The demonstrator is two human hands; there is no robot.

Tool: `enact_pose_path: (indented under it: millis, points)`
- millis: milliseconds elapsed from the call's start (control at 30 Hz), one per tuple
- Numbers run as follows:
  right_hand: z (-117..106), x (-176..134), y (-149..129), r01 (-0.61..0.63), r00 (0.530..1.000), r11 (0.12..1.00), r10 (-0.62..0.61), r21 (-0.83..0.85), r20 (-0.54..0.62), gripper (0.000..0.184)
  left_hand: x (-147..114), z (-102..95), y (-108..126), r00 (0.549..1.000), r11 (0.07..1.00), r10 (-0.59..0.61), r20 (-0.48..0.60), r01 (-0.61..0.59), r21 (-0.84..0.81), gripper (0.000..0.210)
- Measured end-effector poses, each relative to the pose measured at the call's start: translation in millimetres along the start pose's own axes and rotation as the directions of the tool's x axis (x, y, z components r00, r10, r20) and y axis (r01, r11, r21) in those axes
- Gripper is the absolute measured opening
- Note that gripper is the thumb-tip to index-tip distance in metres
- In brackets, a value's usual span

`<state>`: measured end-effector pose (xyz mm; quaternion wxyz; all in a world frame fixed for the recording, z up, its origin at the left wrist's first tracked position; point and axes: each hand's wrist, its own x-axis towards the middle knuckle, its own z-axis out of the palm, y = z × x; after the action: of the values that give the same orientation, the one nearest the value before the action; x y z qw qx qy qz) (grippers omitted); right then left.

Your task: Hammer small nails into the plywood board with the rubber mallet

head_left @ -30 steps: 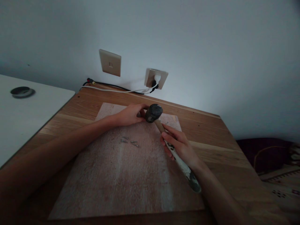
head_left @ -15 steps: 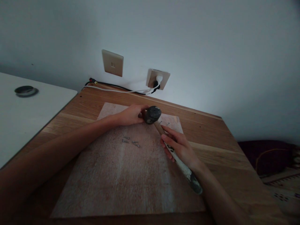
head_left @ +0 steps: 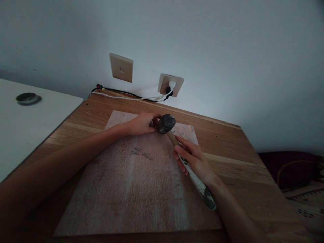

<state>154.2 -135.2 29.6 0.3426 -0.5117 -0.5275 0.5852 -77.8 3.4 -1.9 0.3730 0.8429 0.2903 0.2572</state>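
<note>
My right hand (head_left: 192, 157) is closed round the handle of a mallet (head_left: 166, 124), which has a black, scuffed head and a worn, paint-marked grip. The mallet's head is up by the fingertips of my left hand (head_left: 143, 124). Those fingers are curled together low over the board (head_left: 131, 195), and the mallet head hides what they pinch. Several small metal screws or nails (head_left: 141, 153) lie loose on the board, nearer to me than my left hand. Small metal pieces (head_left: 181, 134) also show beyond my right fingers.
The board lies on a wooden tabletop (head_left: 235, 168) against the wall. Black and white cables (head_left: 126, 97) run along the back edge to a socket (head_left: 171, 85). At left is a white surface (head_left: 50, 128) with a dark round grommet (head_left: 28, 98). A dark purple cloth item (head_left: 291, 168) lies at right.
The mallet has shifted very slightly, its head a touch to the right and its handle end a touch to the left. Both hands keep nearly the same place.
</note>
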Motion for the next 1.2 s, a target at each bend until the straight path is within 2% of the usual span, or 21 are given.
enact_pose_path:
  millis: [133, 200, 267, 367, 500, 567, 633, 767, 833, 900, 967, 1200]
  points:
    - [0, -2, 3, 0.014, 1.000, 1.000, -0.015, -0.004, -0.014, 0.063, -6, -24.7, 11, 0.999, 0.951, -0.048, 0.013, 0.042, 0.305, 0.038]
    - [-1, -2, 6, 0.021, 0.999, 1.000, -0.020, 0.007, -0.025, 0.061, -14, -40.2, 18, 0.984, 0.916, -0.089, 0.155, 0.020, 0.400, 0.027]
    - [-3, -3, 8, 0.023, 0.999, 1.000, -0.023, 0.017, -0.029, 0.059, -24, -50.6, 26, 0.925, 0.917, -0.136, 0.354, -0.018, 0.399, 0.017]
    - [-4, -3, 9, 0.018, 0.999, 1.000, -0.017, 0.019, -0.035, 0.059, -35, -50.0, 35, 0.854, 0.919, -0.193, 0.484, -0.016, 0.393, 0.014]
    - [-5, -3, 10, 0.014, 0.999, 1.000, -0.013, 0.016, -0.050, 0.059, -36, -35.9, 41, 0.808, 0.925, -0.218, 0.547, -0.007, 0.380, 0.013]
    - [-5, -3, 10, 0.012, 0.999, 1.000, -0.011, 0.023, -0.051, 0.059, -34, -34.4, 40, 0.830, 0.935, -0.170, 0.531, -0.034, 0.353, 0.014]
    - [-5, -3, 11, 0.014, 0.999, 0.999, -0.013, 0.034, -0.048, 0.058, -31, -38.5, 37, 0.874, 0.954, -0.099, 0.476, -0.052, 0.294, 0.014]
    - [-5, -3, 10, 0.014, 0.998, 0.999, -0.012, 0.031, -0.055, 0.059, -24, -50.0, 20, 0.964, 0.985, -0.005, 0.265, -0.041, 0.169, 0.011]
    - [-4, -4, 10, 0.012, 0.998, 1.000, -0.010, 0.029, -0.060, 0.060, -21, -50.4, 9, 0.990, 0.988, 0.017, 0.139, -0.038, 0.148, 0.010]
    - [-4, -4, 9, 0.007, 0.998, 1.000, -0.005, 0.028, -0.056, 0.060, -19, -46.0, -1, 0.999, 0.990, 0.022, 0.039, -0.027, 0.138, 0.014]
    - [-4, -4, 10, 0.006, 0.999, 1.000, -0.005, 0.029, -0.047, 0.060, -19, -38.7, -8, 1.000, 0.991, 0.011, -0.010, -0.010, 0.135, 0.020]
    - [-5, -4, 13, 0.016, 0.999, 0.999, -0.014, 0.051, -0.031, 0.063, -23, -22.3, -12, 0.999, 0.979, 0.008, -0.041, 0.001, 0.203, 0.018]
